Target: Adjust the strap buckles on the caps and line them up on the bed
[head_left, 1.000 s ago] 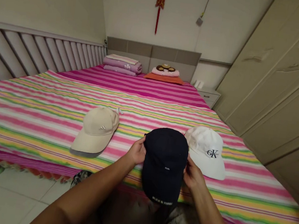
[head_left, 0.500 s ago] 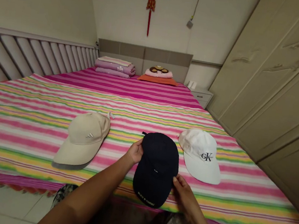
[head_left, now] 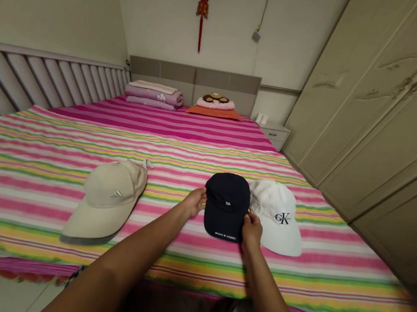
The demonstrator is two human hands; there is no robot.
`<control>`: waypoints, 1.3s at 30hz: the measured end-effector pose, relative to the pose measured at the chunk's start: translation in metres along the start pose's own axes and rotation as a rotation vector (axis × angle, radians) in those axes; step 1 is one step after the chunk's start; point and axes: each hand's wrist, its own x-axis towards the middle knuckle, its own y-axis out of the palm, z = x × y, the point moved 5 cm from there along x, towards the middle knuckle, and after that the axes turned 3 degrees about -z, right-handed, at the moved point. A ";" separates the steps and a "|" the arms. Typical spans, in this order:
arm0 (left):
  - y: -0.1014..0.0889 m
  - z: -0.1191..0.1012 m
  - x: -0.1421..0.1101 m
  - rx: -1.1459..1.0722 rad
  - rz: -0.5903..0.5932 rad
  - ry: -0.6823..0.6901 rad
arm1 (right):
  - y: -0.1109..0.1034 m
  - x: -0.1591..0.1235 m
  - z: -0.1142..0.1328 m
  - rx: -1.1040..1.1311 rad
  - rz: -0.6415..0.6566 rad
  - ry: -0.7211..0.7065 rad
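1. Gripping the dark cap [head_left: 227, 204] from both sides, the left hand [head_left: 195, 201] and right hand [head_left: 252, 230] have it over the near part of the bed [head_left: 164, 267], right of centre along the near edge.
2. The fingers of the left hand are closed on the side of its crown; those of the right hand are closed on its other side, near where crown meets brim. Such a two-sided hold probably lets the cap sit level without squashing the crown.
3. The dark cap's brim points to the near edge, so its small front mark and the lettering along the brim face the wearer of the camera. Whether its underside rests on the bed or is just above it, I cannot tell.
4. The white cap [head_left: 277, 217] lies just beside it, toward the right edge, brim turned a little to the near right corner. The right hand is close to both; whether the two caps touch is hidden.
5. The beige cap [head_left: 106, 196] lies well apart, toward the left edge, brim angled to the near left corner and strap [head_left: 148, 164] toward the far edge. Crown up, both resting caps appear to be supported by their brims and crown rims, which would suit their shape and leave the front marks visible.
6. At the far edge, by the headboard [head_left: 227, 81], are a folded quilt [head_left: 155, 96] and an orange pillow [head_left: 214, 112].
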 end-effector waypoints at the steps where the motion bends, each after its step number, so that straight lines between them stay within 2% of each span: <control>1: -0.004 0.005 -0.002 0.025 -0.015 0.028 | -0.001 -0.003 -0.001 -0.052 -0.002 -0.029; 4: -0.011 0.014 -0.009 0.074 -0.024 0.127 | -0.006 -0.016 0.004 -0.174 0.009 -0.128; 11: -0.006 0.018 -0.019 0.192 0.067 0.240 | -0.004 -0.038 0.019 -0.329 0.121 -0.343; 19: -0.005 0.020 -0.019 0.352 0.020 0.337 | -0.002 -0.044 0.018 -0.411 0.149 -0.457; 22: -0.010 0.020 -0.026 0.438 -0.022 0.373 | -0.006 -0.050 0.018 -0.427 0.132 -0.482; 25: -0.029 0.020 -0.044 0.528 -0.075 0.401 | -0.018 -0.063 0.022 -0.432 0.102 -0.506; 28: -0.058 0.021 -0.075 0.612 -0.076 0.440 | -0.034 -0.086 0.025 -0.427 0.102 -0.537; 29: -0.068 0.022 -0.087 0.656 -0.064 0.468 | -0.039 -0.096 0.025 -0.424 0.115 -0.556; 30: -0.076 0.023 -0.101 0.780 -0.035 0.552 | -0.043 -0.108 0.023 -0.423 0.135 -0.586; 34: -0.110 0.044 -0.151 1.109 0.000 0.855 | -0.045 -0.168 0.013 -0.426 0.278 -0.876; 36: -0.123 0.062 -0.170 1.169 0.058 0.889 | -0.039 -0.195 0.003 -0.428 0.391 -0.965; 39: -0.137 0.083 -0.188 1.167 0.112 0.809 | -0.029 -0.224 -0.008 -0.415 0.523 -1.012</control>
